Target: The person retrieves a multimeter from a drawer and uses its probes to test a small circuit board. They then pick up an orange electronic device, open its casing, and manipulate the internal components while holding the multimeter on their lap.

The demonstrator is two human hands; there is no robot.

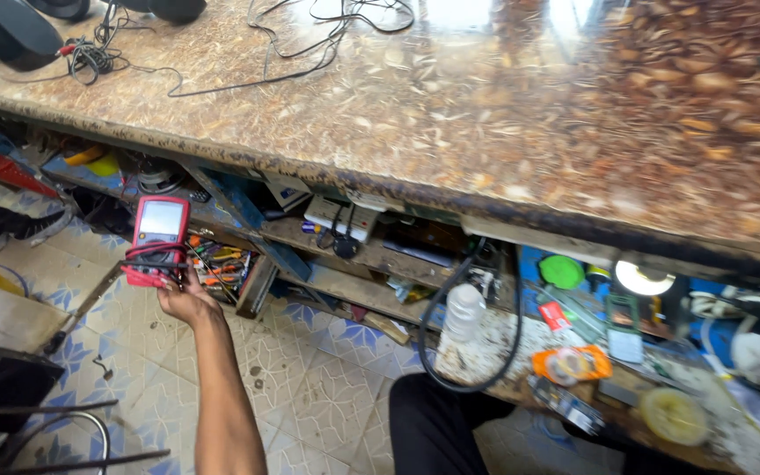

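My left hand reaches down and to the left below the bench, gripping a red multimeter with a grey screen. Red and black test leads are wrapped around the meter's lower half. The meter hangs in front of a low shelf holding a tray of small orange-handled tools. My forearm runs up from the bottom of the view to the hand. My right hand is out of sight.
A glossy wood-chip patterned benchtop fills the upper view, with black cables at its far edge. Under-bench shelves hold boxes, a clear plastic bottle, tape rolls and clutter. A black hose loops down. Patterned floor tiles lie below.
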